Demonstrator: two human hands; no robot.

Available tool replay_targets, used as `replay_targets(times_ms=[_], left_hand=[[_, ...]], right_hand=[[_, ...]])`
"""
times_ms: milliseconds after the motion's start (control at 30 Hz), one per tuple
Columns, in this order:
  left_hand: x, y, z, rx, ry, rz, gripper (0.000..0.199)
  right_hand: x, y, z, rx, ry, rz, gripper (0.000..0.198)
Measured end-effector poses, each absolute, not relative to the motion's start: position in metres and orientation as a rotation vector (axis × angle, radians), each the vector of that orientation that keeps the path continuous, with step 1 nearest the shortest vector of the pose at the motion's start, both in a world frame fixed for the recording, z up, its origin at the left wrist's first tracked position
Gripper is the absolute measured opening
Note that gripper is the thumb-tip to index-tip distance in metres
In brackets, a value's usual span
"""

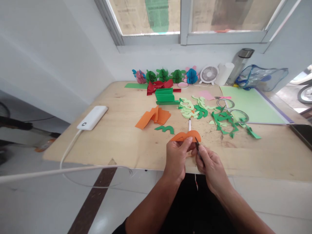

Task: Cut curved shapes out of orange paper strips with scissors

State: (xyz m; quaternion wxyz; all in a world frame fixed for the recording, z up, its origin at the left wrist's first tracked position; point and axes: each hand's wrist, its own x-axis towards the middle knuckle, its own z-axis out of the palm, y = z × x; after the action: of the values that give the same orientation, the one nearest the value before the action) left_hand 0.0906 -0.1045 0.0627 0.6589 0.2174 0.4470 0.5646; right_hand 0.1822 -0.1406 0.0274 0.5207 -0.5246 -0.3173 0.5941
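Note:
Near the table's front edge, my left hand [177, 155] pinches a piece of orange paper [193, 134] with a curved, wavy outline. My right hand [211, 163] is closed around a dark pair of scissors [197, 143], their blades against the right part of the orange paper. The handles are mostly hidden in my fingers. Just beyond the paper lies a white pen [189, 124]. To the left rest a wavy green paper cutout [165, 129] and several folded orange sheets [156, 116].
Green scraps [225, 123] and pale green cutouts [187, 107] lie ahead and right, near tape rolls [240, 116]. Folded green paper [165, 96] and red paper [159, 86] sit behind. Paper ornaments [163, 75] and a small fan [209, 74] line the wall. A white power bank [92, 117] lies left.

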Motion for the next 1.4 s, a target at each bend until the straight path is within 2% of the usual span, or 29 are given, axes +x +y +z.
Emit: replay_targets(times_ms=[1200, 1400], left_hand=[[0.0846, -0.1053, 0.0592, 0.529, 0.999, 1.208, 0.012], [0.0852, -0.1053, 0.0577, 0.492, 1.047, 1.219, 0.013]], right_hand=[[0.1806, -0.1402, 0.0301, -1.317, -0.809, 1.405, 0.051], [0.1803, -0.141, 0.0278, -1.311, -0.782, 1.412, 0.043]])
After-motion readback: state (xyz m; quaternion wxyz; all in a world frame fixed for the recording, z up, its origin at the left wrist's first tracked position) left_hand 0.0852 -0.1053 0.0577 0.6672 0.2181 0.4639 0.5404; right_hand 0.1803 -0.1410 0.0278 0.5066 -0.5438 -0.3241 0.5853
